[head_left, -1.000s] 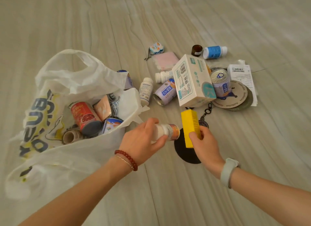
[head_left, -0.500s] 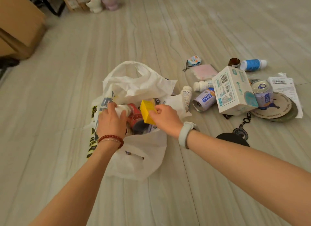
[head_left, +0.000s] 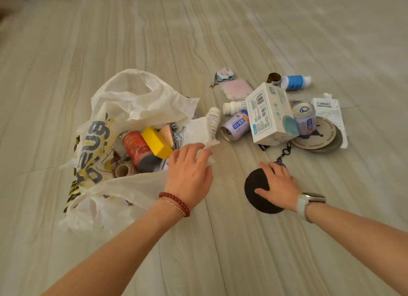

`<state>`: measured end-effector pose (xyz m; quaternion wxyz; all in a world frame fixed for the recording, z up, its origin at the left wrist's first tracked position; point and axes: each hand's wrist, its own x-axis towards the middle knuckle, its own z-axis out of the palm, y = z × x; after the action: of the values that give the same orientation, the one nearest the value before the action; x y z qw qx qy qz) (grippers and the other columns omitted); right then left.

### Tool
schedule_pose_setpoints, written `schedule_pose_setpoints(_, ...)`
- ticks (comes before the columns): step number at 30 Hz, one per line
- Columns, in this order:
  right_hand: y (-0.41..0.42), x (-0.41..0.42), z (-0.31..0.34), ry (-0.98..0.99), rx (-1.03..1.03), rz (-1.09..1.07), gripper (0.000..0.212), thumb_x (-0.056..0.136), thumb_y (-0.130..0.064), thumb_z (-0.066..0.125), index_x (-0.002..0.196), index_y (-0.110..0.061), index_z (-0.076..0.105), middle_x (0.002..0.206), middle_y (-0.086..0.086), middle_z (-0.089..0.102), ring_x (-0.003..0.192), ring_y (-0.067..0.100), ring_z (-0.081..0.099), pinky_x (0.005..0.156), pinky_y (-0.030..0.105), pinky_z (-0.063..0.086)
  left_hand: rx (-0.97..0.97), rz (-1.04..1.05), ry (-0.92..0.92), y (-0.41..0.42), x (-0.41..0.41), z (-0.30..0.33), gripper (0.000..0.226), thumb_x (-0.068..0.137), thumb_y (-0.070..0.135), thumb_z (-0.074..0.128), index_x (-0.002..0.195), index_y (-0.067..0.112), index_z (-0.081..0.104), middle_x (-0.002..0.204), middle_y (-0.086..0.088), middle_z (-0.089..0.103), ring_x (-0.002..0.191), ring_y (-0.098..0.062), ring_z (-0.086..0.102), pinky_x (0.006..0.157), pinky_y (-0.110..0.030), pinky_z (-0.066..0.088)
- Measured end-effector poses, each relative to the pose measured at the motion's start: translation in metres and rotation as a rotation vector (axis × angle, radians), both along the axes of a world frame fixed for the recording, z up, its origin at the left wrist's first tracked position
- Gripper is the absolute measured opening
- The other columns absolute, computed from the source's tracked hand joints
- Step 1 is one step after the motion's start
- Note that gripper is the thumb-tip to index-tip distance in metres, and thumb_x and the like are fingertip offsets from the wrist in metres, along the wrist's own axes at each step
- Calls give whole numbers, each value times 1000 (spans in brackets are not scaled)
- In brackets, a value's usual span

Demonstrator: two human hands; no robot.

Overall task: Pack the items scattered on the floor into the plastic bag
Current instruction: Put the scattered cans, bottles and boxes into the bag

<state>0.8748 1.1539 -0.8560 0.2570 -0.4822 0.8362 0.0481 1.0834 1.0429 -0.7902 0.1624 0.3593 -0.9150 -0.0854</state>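
White printed plastic bag (head_left: 136, 101) holds a yellow cardboard box (head_left: 155, 141) and a red metal can (head_left: 133, 146); much lies outside. Both unclenched, left grip (head_left: 189, 172) touches its rim, right grip (head_left: 279, 185) a black round disc (head_left: 262, 204).

Open white plastic bag (head_left: 141, 101), yellow box (head_left: 156, 142) + red can (head_left: 133, 146) inside; carton (head_left: 268, 117) + black disc (head_left: 256, 180) outside on rt.

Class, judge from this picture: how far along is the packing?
Done: the yellow box, red can and tape roll lie in the plastic bag. In hand: the left hand touches the bag's rim; the right hand rests on the black disc. Left: the white box, purple can, blue bottle and receipt, among others.
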Motion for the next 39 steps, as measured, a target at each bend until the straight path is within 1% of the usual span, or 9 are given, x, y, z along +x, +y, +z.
schedule_pose_setpoints(2, 10, -11, -11, 3, 74, 46, 91, 76, -50, 62, 144, -28, 5, 153, 2, 10, 138, 28, 13, 106, 49, 29, 81, -71, -58, 11, -17, -13, 29, 79, 14, 59, 107, 10, 57, 118, -13, 58, 109, -32, 54, 90, -45, 40)
schedule_pose_setpoints(6, 5, -18, -21, 31, 52, -8, 100, 65, -49, 73, 141, -27, 11, 141, 5, 23, 128, 28, 25, 96, 45, 38, 116, -89, -118, 5, -55, -27, 36, 88, 20, 47, 124, 14, 46, 132, -8, 47, 122, -25, 41, 101, -38, 30)
schedule_pose_setpoints(13, 4, -17, -21, 46, -9, -41, 88, 60, -47, 77, 129, -21, 29, 129, 6, 32, 118, 28, 33, 85, 41, 43, 211, -8, -180, -37, -127, -37, 40, 92, 15, 40, 131, 7, 33, 139, -15, 36, 121, -30, 40, 95, -41, 41)
schedule_pose_setpoints(18, 7, -12, -32, 81, -30, -81, 84, 63, -47, 75, 127, -21, 27, 126, 7, 38, 116, 28, 37, 84, 42, 40, 316, 87, -310, -67, -162, -64, 62, 92, 31, 46, 141, 12, 15, 146, -13, 26, 130, -33, 30, 102, -50, 31)
schedule_pose_setpoints(21, 5, -12, -36, 40, -13, -92, 84, 64, -41, 77, 127, -21, 25, 126, 9, 37, 114, 30, 41, 84, 42, 40, 273, 126, -378, -76, -170, -77, 69, 87, 37, 54, 140, 12, 17, 134, -20, 40, 121, -37, 40, 98, -49, 36)
schedule_pose_setpoints(25, 4, -15, -31, 10, 27, -86, 84, 65, -37, 77, 128, -20, 25, 127, 10, 35, 114, 31, 42, 85, 42, 42, 323, 156, -292, -63, -164, -74, 60, 80, 35, 60, 128, 12, 32, 115, -20, 51, 102, -36, 51, 88, -44, 43)
schedule_pose_setpoints(29, 10, -18, -24, -43, -40, -80, 80, 71, -31, 74, 132, -19, 24, 128, 10, 33, 114, 30, 40, 82, 38, 44, 187, 72, -223, -30, -134, -51, 58, 74, 40, 61, 122, 14, 39, 112, -16, 54, 101, -33, 51, 88, -42, 40)
schedule_pose_setpoints(34, 21, -6, -18, -120, -144, 20, 49, 87, -6, 48, 132, -17, 31, 121, 10, 41, 98, 31, 51, 67, 33, 38, 201, -120, -18, 8, -73, -4, 64, 64, 37, 69, 117, 11, 46, 108, -13, 57, 96, -28, 51, 82, -35, 44)
schedule_pose_setpoints(39, -6, 19, 25, -261, -260, 209, 30, 94, -15, 39, 122, -25, 46, 117, 1, 50, 99, 23, 54, 74, 29, 40, 254, -7, 118, -1, -9, 37, 62, 61, 35, 73, 115, 12, 51, 105, -11, 58, 98, -27, 51, 78, -29, 40)
